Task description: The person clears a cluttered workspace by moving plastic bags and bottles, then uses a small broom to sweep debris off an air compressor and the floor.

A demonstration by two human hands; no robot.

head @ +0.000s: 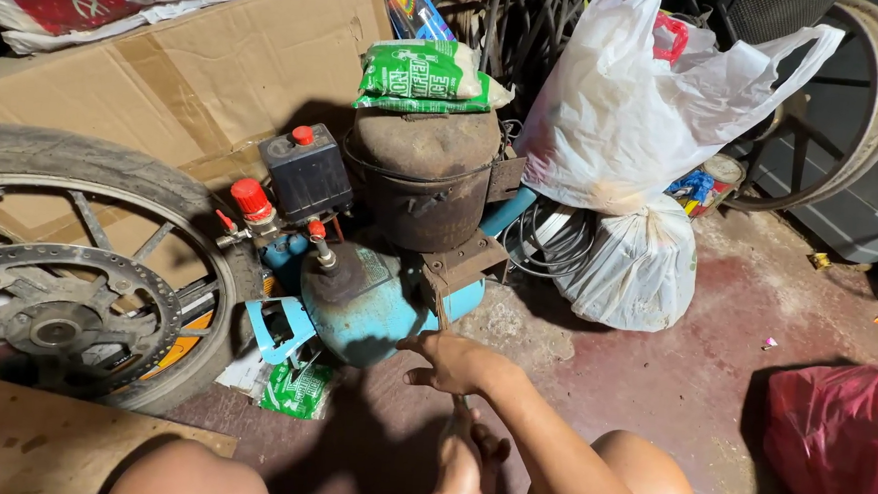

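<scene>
— Blue compressor tank (pixel 376 309): right hand (pixel 453 363) rests fingers together against its near end.
— And the left hand (pixel 462 469)?
— Below, clamped on a thin tool (pixel 460 411). Looks like fastening work; steady pressure needed.

A single view is given, taken from a camera worn on the head of a seated or crouching person and aimed steeply downward and forward. The bare knees are cut off by the lower edge, so the floor work is seen from close range. A rusty blue metal compressor tank (pixel 371 309) is held near the centre, with a spoked motorcycle wheel (pixel 66 288) cropped at the left edge
</scene>
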